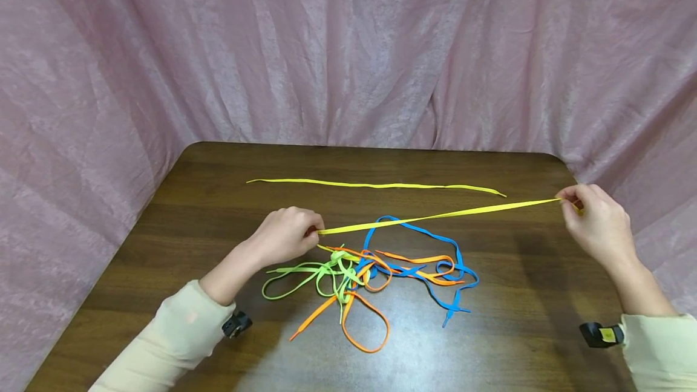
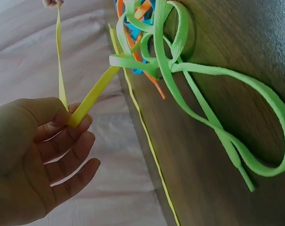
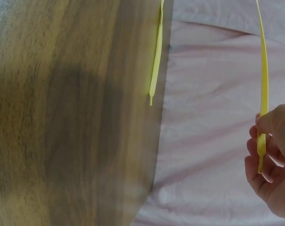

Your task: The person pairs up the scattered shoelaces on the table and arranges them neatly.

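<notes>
A flat yellow shoelace (image 1: 446,215) is stretched above the table between both hands. My left hand (image 1: 288,233) pinches it between thumb and fingers; past that grip, its tail (image 2: 96,92) runs down into the tangled laces. My right hand (image 1: 598,222) pinches it close to its other end, and the tipped end (image 3: 261,149) sticks out past the fingers. Beneath lies a tangle of a green shoelace (image 1: 294,268), an orange shoelace (image 1: 376,311) and a blue shoelace (image 1: 430,235). How the laces cross in its middle cannot be made out.
A second yellow shoelace (image 1: 376,186) lies nearly straight across the far part of the brown wooden table (image 1: 179,216). Behind the table hangs a pink curtain (image 1: 348,47). Dark wrist cameras (image 1: 236,323) sit by both sleeves.
</notes>
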The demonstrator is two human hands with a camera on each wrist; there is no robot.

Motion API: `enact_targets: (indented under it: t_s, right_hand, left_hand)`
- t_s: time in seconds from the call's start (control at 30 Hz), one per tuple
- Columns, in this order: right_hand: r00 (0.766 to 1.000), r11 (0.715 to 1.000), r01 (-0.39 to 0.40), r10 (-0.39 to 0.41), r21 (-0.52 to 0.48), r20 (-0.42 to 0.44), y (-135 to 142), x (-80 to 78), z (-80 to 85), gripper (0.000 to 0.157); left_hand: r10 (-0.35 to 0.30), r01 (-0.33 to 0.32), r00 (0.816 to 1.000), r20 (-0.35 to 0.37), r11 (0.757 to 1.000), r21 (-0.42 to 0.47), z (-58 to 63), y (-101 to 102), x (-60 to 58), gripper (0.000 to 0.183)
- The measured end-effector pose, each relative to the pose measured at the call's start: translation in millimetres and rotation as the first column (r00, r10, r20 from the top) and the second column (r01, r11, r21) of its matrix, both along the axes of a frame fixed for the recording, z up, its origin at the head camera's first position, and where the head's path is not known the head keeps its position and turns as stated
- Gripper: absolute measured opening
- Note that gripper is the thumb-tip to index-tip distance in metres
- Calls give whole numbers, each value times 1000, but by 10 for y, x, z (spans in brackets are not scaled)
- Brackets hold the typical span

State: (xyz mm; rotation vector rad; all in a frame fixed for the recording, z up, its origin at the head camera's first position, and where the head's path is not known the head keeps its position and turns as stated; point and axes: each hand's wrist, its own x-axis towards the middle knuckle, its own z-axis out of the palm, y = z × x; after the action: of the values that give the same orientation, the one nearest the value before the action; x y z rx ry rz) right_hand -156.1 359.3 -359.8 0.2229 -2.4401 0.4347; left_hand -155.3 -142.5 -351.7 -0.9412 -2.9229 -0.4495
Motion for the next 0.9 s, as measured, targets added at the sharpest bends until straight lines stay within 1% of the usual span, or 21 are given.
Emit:
enact_targets:
  t_s: [0.1,0.2,0.4,0.63,0.73,0.9]
  right_hand:
    - [1000,1000,9,-9,4,-7,13,-5,-3,13]
    - [1000,1000,19,-19,7,-8,27,-9,-10,13]
    - [999,1000,7,-8,25,52,40,-11,-63,11]
    - [998,1000,-6,4,29,66,41,-42,-135,10]
    - [997,999,-12,9,32,82,40,-48,-158,10]
    - [994,999,-22,19,29,109,42,-51,-199,9]
  left_hand:
    - [2,-2,1000,2,1000,-5,7,-42,-7,13]
    - [18,-18,1000,4,1000,-9,5,-96,-18,13]
    - [65,-64,998,13,998,-17,-4,-231,-34,11]
    - [109,-109,994,3,994,-25,41,-401,-18,8]
    - [116,-116,993,-8,993,-37,27,-489,-11,7]
    - [137,-138,990,-7,989,-47,-37,-681,-38,5]
